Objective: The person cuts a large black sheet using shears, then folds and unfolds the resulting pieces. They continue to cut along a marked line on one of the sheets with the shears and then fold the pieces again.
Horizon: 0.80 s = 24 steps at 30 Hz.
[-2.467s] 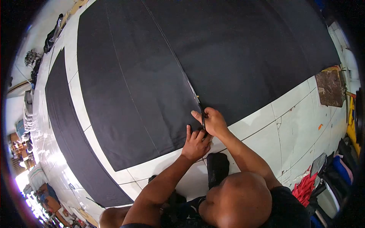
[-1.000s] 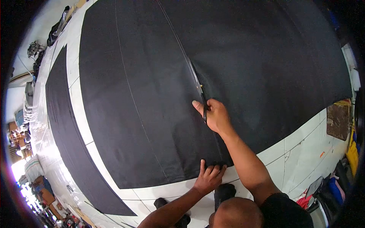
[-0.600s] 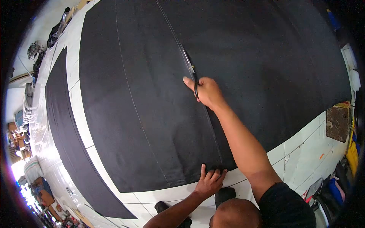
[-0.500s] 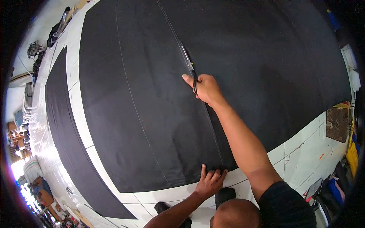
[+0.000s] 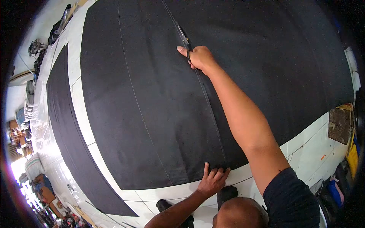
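Observation:
A large sheet of black fabric [image 5: 144, 95] lies flat on a white tiled floor [image 5: 304, 148], with thin chalk lines running along it. My right hand [image 5: 198, 58] is stretched far forward and grips a pair of scissors [image 5: 184, 38], whose blades point along one chalk line. A cut runs back from the scissors toward the near edge. My left hand [image 5: 213, 181] lies flat with spread fingers on the fabric's near edge, beside the start of the cut.
A narrower strip of black fabric [image 5: 62, 125] lies to the left, parallel to the big sheet. A brown mat [image 5: 338, 119] and coloured bags [image 5: 338, 186] sit at the right. Clutter and boxes [image 5: 42, 190] crowd the lower left.
My right hand has slid the scissors forward along the chalk line, lengthening the cut. My left hand left the scissors area and now presses the near edge, unmoved for the last second.

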Available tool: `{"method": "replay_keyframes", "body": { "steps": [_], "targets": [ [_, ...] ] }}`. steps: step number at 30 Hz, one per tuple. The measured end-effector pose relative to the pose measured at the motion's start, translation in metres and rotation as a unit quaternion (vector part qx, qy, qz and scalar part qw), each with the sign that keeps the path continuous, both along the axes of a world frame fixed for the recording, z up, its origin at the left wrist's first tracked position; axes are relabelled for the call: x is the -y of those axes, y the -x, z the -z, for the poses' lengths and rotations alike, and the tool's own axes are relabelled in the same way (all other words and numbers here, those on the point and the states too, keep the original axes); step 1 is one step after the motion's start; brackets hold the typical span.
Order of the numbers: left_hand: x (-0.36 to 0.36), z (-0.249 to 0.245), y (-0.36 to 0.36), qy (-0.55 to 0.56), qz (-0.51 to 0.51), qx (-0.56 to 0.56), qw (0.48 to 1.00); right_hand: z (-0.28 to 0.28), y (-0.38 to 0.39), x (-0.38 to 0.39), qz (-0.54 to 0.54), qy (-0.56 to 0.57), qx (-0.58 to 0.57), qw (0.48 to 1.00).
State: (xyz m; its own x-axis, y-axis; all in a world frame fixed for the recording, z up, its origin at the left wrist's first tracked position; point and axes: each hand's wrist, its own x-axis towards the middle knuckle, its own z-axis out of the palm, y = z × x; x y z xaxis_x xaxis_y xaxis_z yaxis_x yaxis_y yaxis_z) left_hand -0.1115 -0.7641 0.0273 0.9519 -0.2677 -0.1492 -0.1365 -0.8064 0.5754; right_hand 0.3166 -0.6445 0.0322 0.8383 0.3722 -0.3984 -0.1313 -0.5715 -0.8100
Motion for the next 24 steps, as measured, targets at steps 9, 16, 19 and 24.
{"method": "replay_keyframes", "body": {
  "steps": [9, 16, 19, 24],
  "targets": [
    [0.0, -0.003, -0.002, -0.006, 0.007, -0.015, 1.0, -0.006, -0.021, -0.013, -0.012, 0.004, 0.002, 1.0],
    [0.0, -0.009, -0.007, -0.007, -0.026, 0.035, 0.999, -0.006, -0.05, -0.036, 0.0, 0.001, -0.011, 1.0],
    [-0.005, -0.016, -0.012, -0.028, -0.006, 0.021, 0.999, -0.004, -0.053, -0.036, -0.007, 0.01, -0.011, 1.0],
    [-0.079, -0.055, -0.123, 0.085, -0.123, 0.04, 0.988, -0.012, -0.049, -0.032, -0.001, 0.022, -0.025, 0.999]
  ]
}}
